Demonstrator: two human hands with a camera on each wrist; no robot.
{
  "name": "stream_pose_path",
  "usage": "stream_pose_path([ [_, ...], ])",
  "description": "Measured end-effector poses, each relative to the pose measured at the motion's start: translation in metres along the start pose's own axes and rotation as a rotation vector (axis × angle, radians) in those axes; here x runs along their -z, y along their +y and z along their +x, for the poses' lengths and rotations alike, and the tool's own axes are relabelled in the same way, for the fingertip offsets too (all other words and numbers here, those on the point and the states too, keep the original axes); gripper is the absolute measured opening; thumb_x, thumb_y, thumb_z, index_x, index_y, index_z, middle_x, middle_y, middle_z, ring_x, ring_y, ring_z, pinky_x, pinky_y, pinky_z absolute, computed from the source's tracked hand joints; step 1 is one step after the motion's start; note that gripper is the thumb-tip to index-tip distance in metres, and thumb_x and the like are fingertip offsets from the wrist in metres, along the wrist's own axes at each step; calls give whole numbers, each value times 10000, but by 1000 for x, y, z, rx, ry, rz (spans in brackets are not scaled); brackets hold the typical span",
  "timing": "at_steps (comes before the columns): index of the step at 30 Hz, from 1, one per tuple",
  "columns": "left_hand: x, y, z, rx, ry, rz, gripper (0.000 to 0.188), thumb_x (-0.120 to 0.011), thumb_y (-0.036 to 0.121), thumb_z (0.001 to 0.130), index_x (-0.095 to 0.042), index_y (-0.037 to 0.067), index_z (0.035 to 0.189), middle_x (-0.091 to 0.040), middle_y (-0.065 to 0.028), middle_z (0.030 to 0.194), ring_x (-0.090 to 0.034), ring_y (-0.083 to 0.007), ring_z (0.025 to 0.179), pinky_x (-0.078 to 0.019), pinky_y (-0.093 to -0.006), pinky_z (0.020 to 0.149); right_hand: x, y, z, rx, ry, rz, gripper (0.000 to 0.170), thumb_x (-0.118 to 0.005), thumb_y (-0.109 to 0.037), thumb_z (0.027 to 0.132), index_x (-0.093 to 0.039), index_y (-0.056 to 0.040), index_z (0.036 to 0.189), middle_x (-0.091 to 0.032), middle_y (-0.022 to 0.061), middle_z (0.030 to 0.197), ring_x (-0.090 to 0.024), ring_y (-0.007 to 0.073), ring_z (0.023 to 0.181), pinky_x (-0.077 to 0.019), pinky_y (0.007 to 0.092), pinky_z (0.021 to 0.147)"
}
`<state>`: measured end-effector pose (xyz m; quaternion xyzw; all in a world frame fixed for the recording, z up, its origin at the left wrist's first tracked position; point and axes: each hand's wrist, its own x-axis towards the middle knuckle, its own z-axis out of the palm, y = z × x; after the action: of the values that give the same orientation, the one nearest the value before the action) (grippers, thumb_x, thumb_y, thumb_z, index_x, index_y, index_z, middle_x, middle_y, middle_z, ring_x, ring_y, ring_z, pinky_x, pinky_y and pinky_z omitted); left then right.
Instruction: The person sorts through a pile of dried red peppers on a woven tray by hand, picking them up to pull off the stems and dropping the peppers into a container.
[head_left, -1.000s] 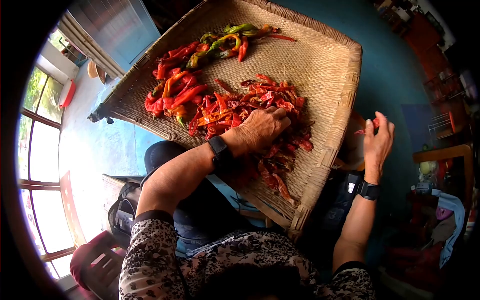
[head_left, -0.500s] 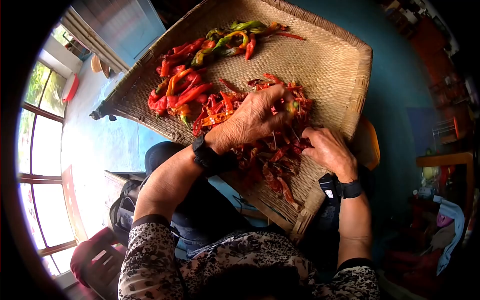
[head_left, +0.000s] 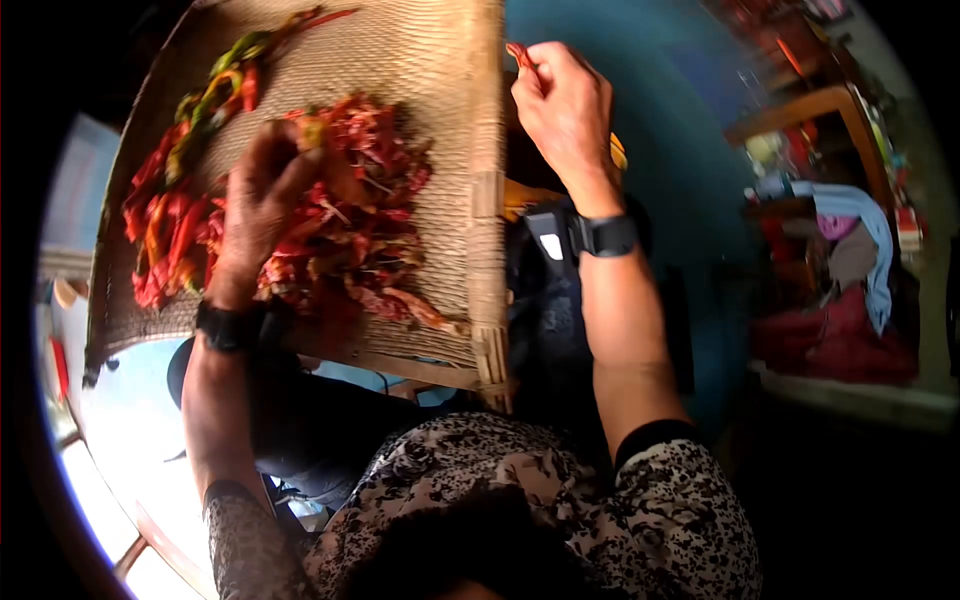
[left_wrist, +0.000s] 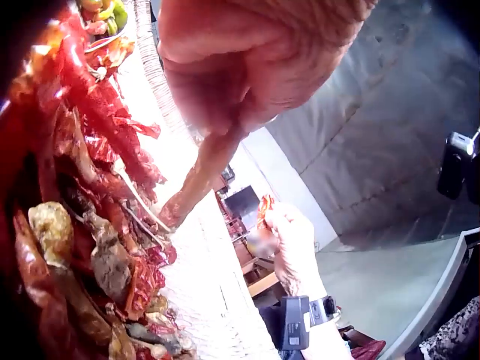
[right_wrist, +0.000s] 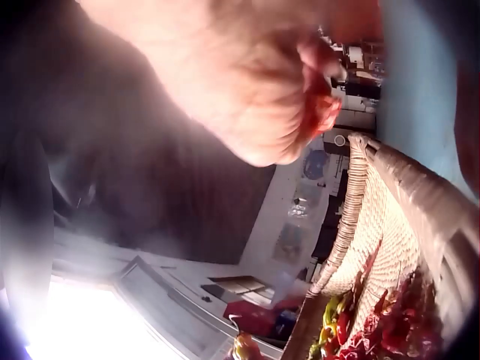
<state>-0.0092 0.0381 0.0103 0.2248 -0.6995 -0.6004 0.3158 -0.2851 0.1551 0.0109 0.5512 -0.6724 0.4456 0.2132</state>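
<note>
My left hand (head_left: 262, 200) is over a heap of dried red chillies (head_left: 385, 215) on a woven tray (head_left: 445, 130). In the left wrist view its fingertips pinch a long brownish-red chilli (left_wrist: 199, 176), which hangs down beside the heap. Out past the tray's right edge, my right hand (head_left: 570, 110) holds a shrivelled red chilli (head_left: 519, 55) between thumb and curled fingers. The right wrist view shows that red chilli (right_wrist: 324, 112) poking from the fingers, with the tray's rim below it.
Fresher, glossy red chillies (head_left: 160, 235) and green ones (head_left: 245, 50) lie along the tray's left side. A thick woven rim (head_left: 487, 200) borders the tray. Something orange-yellow (head_left: 520, 197) shows below the right hand, beside the tray. Shelving with cloths (head_left: 850, 230) stands at the right.
The head view has swung right, so the tray appears farther left. My right hand has left the heap with a red chilli and is beyond the rim. My left hand has risen from the heap with a chilli.
</note>
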Motion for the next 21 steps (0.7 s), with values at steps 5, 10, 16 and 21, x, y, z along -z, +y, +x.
stream_pose_path([
  [5,3,-11,-1,-17,9,-15,143,-577,30,932,-525,63,1061,-630,-16,962,-582,-79,872,-482,-224,768,-4,-21,-2,28,-77,110,385,-726,-303,802,-621,-41,1064,-610,171,917,-604,324,865,-508,430,750],
  [10,-11,-10,-3,-13,-53,-93,137,-556,7,934,-519,46,1060,-623,-29,990,-590,-92,889,-493,-235,808,-39,-78,-22,65,-729,464,333,-701,-279,850,-594,-6,1007,-671,125,877,-650,206,697,-505,345,551],
  [16,3,12,-9,-61,24,355,171,-584,-12,898,-588,44,1060,-650,-42,960,-612,-95,900,-512,-265,746,-32,-77,-6,-184,-436,509,184,-698,-173,842,-574,-37,832,-579,78,666,-497,133,551,-432,304,516],
  [21,40,17,-13,-286,137,1031,234,-651,79,836,-611,39,1062,-615,-140,954,-618,-305,871,-524,-372,747,-13,-9,8,-314,-142,295,214,-661,-209,874,-552,-25,878,-573,101,689,-475,136,616,-444,311,586],
])
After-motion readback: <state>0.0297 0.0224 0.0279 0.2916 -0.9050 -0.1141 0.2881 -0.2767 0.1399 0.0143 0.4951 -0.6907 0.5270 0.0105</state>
